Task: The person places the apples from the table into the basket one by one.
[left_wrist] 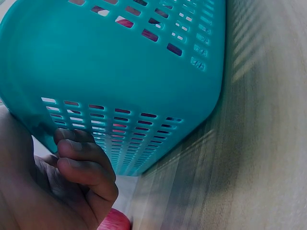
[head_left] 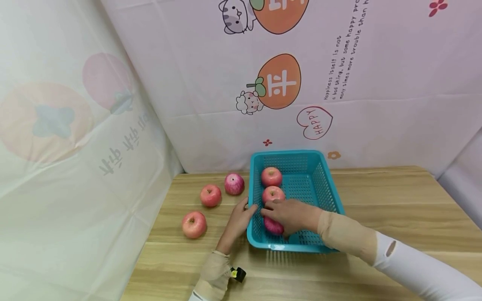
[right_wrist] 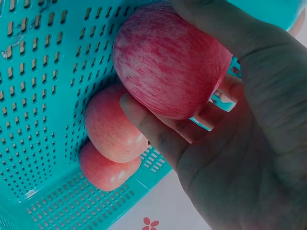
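Note:
My right hand (head_left: 291, 214) reaches into the blue-green plastic basket (head_left: 335, 192) and holds a dark pink, streaked apple (head_left: 273, 226) near its front left corner. In the right wrist view, thumb and fingers curve round that apple (right_wrist: 168, 62). Two lighter red apples, a middle one (head_left: 273, 193) and a far one (head_left: 271, 177), lie in a row beyond it along the basket's left wall. My left hand (head_left: 238, 219) grips the basket's left rim, thumb over the edge. Its curled fingers (left_wrist: 84, 155) lie against the outer wall in the left wrist view.
Left of the basket, two light red apples, one nearer (head_left: 194, 224) and one farther (head_left: 211, 195), and a dark pink streaked apple (head_left: 234, 184) lie on the wooden table (head_left: 395, 209). A small black object (head_left: 238, 274) is beside my left wrist. A printed white cloth (head_left: 211, 133) hangs behind.

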{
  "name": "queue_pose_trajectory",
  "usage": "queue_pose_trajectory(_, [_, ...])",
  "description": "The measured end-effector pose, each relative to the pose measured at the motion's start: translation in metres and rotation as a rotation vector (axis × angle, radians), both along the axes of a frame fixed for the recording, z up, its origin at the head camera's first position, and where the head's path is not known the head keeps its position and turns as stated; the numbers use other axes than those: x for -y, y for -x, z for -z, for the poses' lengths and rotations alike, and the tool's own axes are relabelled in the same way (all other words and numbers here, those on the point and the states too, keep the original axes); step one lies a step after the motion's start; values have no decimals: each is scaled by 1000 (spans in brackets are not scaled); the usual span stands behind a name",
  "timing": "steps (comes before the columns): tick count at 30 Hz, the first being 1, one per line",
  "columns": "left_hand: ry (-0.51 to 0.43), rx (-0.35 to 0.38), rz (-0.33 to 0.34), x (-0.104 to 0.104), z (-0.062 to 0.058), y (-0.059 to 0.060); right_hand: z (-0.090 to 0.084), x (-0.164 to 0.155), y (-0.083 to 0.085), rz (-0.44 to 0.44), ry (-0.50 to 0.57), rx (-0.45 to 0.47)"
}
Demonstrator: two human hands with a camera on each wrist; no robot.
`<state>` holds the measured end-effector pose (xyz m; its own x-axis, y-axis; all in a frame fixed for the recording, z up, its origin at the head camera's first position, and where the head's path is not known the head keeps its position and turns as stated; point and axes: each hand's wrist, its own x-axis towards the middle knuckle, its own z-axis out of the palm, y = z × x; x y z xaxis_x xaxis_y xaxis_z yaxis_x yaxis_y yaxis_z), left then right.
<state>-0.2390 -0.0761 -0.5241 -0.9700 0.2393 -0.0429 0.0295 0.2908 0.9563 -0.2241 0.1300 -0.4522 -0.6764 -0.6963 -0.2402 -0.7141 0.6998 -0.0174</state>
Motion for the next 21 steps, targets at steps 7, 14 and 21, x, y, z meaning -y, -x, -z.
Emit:
queue_pose_trajectory(7, [-9, 3, -6, 0, -1, 0, 1, 4, -1, -8, -29, -17])
queue_pose_trajectory(14, [-15, 20, -5, 0, 0, 0, 6, 7, -2, -40, -86, -51])
queue_pose_trajectory(21, [-23, 17, -4, -1, 1, 0, 8, 9, -4, -61, -111, -79])
